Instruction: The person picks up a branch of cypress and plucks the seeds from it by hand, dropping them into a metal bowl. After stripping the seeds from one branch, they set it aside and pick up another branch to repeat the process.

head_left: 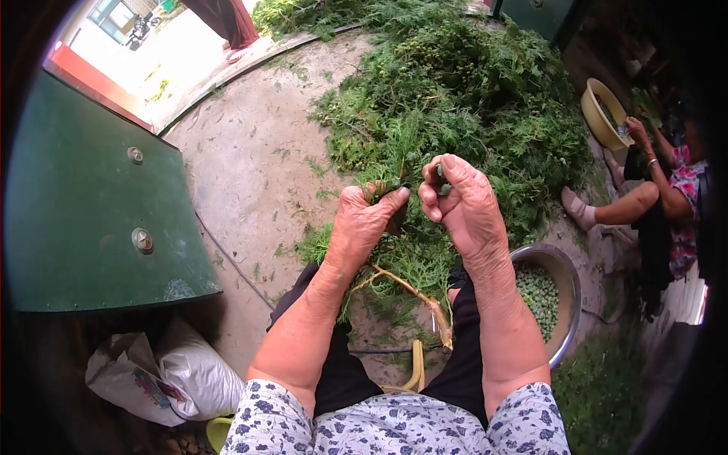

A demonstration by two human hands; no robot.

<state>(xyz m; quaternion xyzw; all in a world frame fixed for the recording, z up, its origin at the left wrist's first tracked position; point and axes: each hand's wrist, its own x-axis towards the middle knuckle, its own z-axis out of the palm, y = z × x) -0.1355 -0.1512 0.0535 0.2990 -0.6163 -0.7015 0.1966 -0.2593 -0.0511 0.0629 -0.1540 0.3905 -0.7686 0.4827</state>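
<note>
Above the lap [341,375], the left hand [364,224] grips an upright conifer branch [403,285], its green cone [442,179] pinched by the right hand [466,206] alongside.

The branch [410,289] is a feathery, flat-needled green spray on a pale woody stem. Its leafy top stands upright, pinched in the left hand [364,224]. The stem curves down and to the right, ending in a bare butt between the knees (whether it touches the ground cannot be told). The cone [443,180] is a small, dull green nub, half hidden in the fingertips of the right hand [466,208], just beside the spray's top.
</note>
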